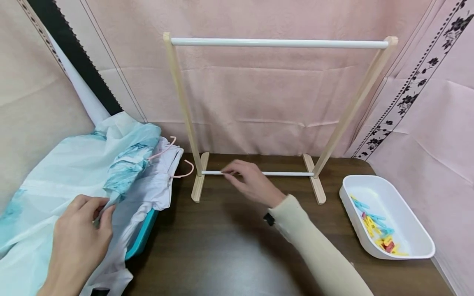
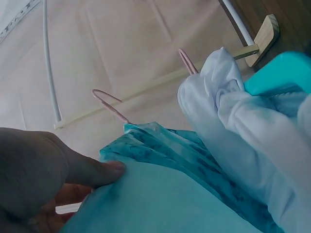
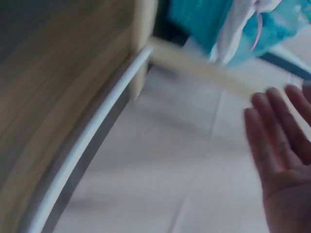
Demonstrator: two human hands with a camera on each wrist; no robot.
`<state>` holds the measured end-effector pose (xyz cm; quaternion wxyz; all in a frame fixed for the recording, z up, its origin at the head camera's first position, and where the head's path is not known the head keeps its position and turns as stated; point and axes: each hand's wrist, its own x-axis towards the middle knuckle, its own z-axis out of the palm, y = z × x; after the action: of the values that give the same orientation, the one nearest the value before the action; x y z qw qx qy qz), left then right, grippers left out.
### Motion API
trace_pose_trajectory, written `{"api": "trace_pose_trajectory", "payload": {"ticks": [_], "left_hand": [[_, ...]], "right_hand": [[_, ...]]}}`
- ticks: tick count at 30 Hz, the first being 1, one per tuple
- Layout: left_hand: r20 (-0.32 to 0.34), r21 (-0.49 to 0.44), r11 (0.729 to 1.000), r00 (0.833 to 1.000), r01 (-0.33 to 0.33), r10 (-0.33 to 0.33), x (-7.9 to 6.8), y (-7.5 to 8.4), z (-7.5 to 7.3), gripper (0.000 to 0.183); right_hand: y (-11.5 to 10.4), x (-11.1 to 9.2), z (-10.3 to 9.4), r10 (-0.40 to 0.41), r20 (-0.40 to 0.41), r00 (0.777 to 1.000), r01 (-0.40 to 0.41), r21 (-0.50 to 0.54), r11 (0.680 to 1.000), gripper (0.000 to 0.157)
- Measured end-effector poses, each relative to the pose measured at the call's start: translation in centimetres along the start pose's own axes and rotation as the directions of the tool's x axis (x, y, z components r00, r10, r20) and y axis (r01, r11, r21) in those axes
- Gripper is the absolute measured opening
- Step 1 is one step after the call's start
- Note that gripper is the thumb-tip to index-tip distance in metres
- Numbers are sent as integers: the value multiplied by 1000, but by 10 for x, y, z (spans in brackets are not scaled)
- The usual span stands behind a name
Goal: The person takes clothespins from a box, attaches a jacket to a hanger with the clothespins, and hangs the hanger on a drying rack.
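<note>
My left hand (image 1: 81, 234) pinches the fabric of a pale blue garment with teal marbled patches (image 1: 133, 152), at the left of the head view. In the left wrist view the thumb (image 2: 109, 171) presses on the cloth, and a pink hanger hook (image 2: 115, 112) sticks out of the garment's far end. White clothing (image 1: 163, 164) lies beneath and beside it, with a second pink hook (image 1: 189, 169) poking out. My right hand (image 1: 253, 183) holds nothing. It hovers before the lower bar (image 1: 290, 174) of a wooden rack, fingers extended in the right wrist view.
The rack's white top bar (image 1: 277, 42) spans two wooden posts at the back of the dark table (image 1: 207, 255). Under the clothes shows a teal basket (image 1: 142, 238). At right stands a white tray (image 1: 411, 222) holding yellow, blue and red clothespins (image 1: 370, 226).
</note>
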<state>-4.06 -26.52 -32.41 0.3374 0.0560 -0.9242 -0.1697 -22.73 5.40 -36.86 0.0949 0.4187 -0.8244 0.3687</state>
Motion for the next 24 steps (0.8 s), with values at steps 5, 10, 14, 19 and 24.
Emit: {"api": "trace_pose_trajectory", "payload": {"ticks": [5, 10, 14, 19, 24], "left_hand": [[-30, 2, 1000, 1000, 5, -5, -4, -2, -8, 12], [-58, 15, 1000, 998, -24, 25, -6, -1, -14, 10], [-70, 37, 998, 996, -50, 52, -8, 2, -22, 9], [-81, 61, 994, 992, -87, 92, -11, 4, -32, 13], [-93, 76, 988, 985, -136, 143, -13, 0, -43, 15]], "right_hand": [[-27, 63, 29, -31, 45, 999, 29, 37, 999, 19], [-47, 114, 47, -24, 95, 995, 32, -81, 996, 22], [-53, 142, 57, -19, 66, 998, 27, -116, 993, 25], [-50, 163, 64, -51, 70, 996, 60, -142, 988, 37], [-49, 175, 68, -92, 116, 989, 110, -160, 981, 38]]}}
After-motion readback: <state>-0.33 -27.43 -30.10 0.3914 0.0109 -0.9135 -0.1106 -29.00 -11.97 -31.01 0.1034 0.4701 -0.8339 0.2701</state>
